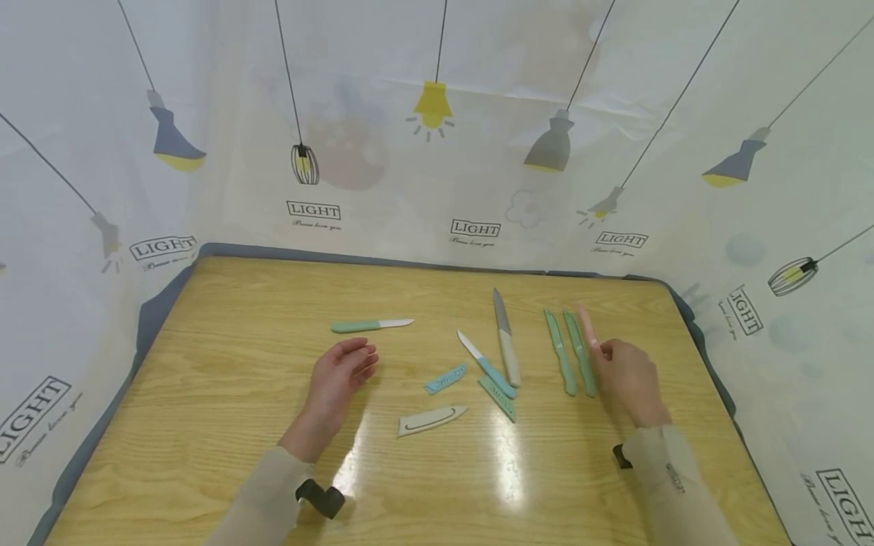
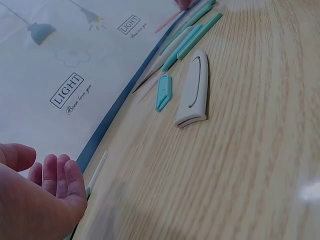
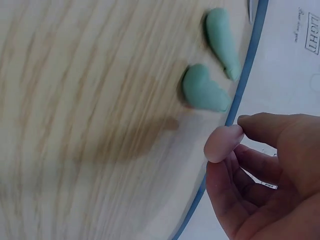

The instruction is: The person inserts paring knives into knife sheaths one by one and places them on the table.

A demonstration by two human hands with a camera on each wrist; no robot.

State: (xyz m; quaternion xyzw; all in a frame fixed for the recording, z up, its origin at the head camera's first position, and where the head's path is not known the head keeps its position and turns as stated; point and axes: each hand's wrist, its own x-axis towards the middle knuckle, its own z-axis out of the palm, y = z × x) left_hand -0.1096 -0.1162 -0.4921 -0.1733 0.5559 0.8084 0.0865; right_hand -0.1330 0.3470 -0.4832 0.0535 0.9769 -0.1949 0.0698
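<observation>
My right hand (image 1: 630,379) pinches the handle end of a pink knife (image 1: 586,324) between thumb and fingers, at the right of the table. In the right wrist view its rounded pink handle (image 3: 220,145) pokes out of the grip. Two green knives (image 1: 560,353) lie side by side just left of it. My left hand (image 1: 334,387) hovers palm inward with relaxed fingers, holding nothing. Just beyond it lies a green-handled knife (image 1: 356,327) with a bare white blade. In the left wrist view the hand (image 2: 45,195) partly hides that knife.
Mid-table lie a beige-handled knife (image 1: 508,356) with a bare grey blade and a blue-handled knife (image 1: 496,377) with a bare white blade. Nearby are a blue sheath (image 1: 446,378), a green sheath (image 1: 497,399) and a beige sheath (image 1: 416,425). A lamp-printed curtain (image 1: 382,250) surrounds the table.
</observation>
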